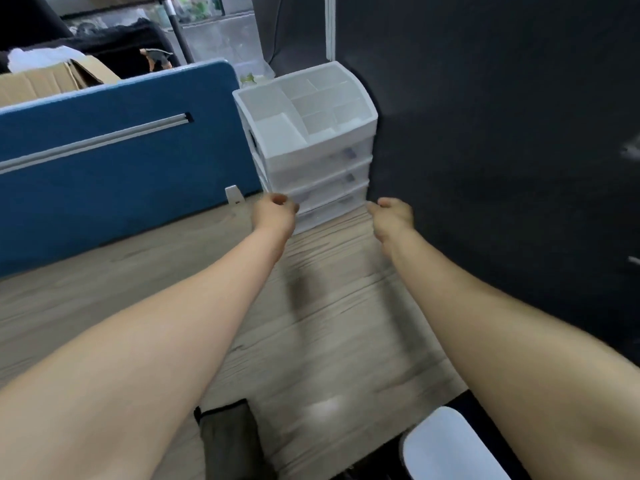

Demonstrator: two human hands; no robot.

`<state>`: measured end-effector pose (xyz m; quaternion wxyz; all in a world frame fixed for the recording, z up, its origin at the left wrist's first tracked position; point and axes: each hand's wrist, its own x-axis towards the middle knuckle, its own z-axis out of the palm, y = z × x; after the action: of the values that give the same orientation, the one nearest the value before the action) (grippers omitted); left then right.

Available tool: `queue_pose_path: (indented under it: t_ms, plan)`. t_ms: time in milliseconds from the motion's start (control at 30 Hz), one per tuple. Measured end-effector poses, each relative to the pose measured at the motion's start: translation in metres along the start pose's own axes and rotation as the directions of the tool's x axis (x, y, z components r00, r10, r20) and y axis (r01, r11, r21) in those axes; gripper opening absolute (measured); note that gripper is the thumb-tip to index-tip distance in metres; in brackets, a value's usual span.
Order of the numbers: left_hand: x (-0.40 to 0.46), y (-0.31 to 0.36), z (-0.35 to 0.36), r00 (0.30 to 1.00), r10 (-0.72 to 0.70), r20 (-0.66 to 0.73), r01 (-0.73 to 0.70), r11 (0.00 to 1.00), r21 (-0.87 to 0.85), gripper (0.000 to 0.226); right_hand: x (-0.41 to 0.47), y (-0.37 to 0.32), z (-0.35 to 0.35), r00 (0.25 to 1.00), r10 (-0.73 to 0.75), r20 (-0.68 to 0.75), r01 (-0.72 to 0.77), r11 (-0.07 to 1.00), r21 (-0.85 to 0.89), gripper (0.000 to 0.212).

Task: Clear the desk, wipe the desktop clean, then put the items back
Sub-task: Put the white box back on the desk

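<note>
- A white drawer organizer (313, 143) is standing at centre frame on the wooden desk (138, 289), in the corner between a blue partition (121, 161) and a dark wall (502, 133).
- The left hand (273, 214) is gripping its lower left corner, fingers curled.
- The right hand (393, 218) is sitting at its lower right corner, fingers curled; whether it is grasping cannot be told.

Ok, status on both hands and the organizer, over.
Left hand at drawer organizer's lower left corner, grip unclear. Right hand curled, just clear of it. Organizer in desk's back corner. Nothing blocking.

White drawer organizer (311, 133) (translucent drawers); blue partition (121, 161); grey wood-grain desk (311, 306).
</note>
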<state>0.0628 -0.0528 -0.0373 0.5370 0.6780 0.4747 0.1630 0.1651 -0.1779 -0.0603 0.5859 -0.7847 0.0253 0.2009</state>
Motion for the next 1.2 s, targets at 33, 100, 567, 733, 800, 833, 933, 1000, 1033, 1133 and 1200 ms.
queue_pose_path:
  t_ms: [33,100,567,733,800,833,933,1000,1033,1133,1200]
  plan:
    - [-0.013,-0.006,0.003,0.999,0.020,0.036,-0.020,1.000,0.008,0.031,-0.012,0.009,-0.008,1.000,-0.003,-0.007,0.003,1.000,-0.030,0.037]
    - [-0.042,-0.021,0.007,0.990,0.056,0.128,-0.061,0.998,0.033,0.028,-0.043,0.028,-0.029,0.999,-0.013,-0.031,0.011,0.998,-0.067,0.038]
    - [-0.245,-0.152,0.053,0.800,0.133,0.585,-0.267,0.952,0.150,0.028,-0.244,0.201,-0.166,0.918,0.253,-0.305,-0.243,0.967,0.073,0.036]
    - [-0.296,-0.174,0.095,0.750,0.084,0.656,-0.277,0.941,0.195,0.030,-0.258,0.258,-0.223,0.872,0.356,-0.337,-0.311,0.933,0.183,0.037]
    - [-0.308,-0.185,0.116,0.746,0.062,0.664,-0.281,0.932,0.230,0.030,-0.256,0.280,-0.243,0.853,0.394,-0.341,-0.341,0.917,0.206,0.038]
    - [-0.312,-0.191,0.127,0.751,0.050,0.658,-0.283,0.925,0.253,0.031,-0.254,0.289,-0.252,0.847,0.412,-0.336,-0.358,0.909,0.214,0.038]
    - [-0.326,-0.217,0.160,0.768,-0.009,0.640,-0.274,0.899,0.341,0.035,-0.251,0.321,-0.282,0.821,0.464,-0.333,-0.414,0.885,0.213,0.041]
    - [-0.332,-0.240,0.180,0.776,-0.047,0.630,-0.245,0.897,0.369,0.038,-0.245,0.345,-0.298,0.805,0.500,-0.319,-0.456,0.866,0.204,0.043]
    - [-0.333,-0.252,0.189,0.778,-0.063,0.625,-0.237,0.892,0.384,0.040,-0.240,0.359,-0.304,0.796,0.517,-0.315,-0.479,0.856,0.195,0.044]
    - [-0.326,-0.285,0.211,0.801,-0.109,0.589,-0.195,0.882,0.429,0.046,-0.227,0.403,-0.310,0.761,0.571,-0.309,-0.546,0.820,0.171,0.051]
    - [-0.318,-0.303,0.222,0.816,-0.133,0.562,-0.172,0.873,0.456,0.049,-0.219,0.426,-0.309,0.734,0.603,-0.311,-0.585,0.795,0.161,0.052]
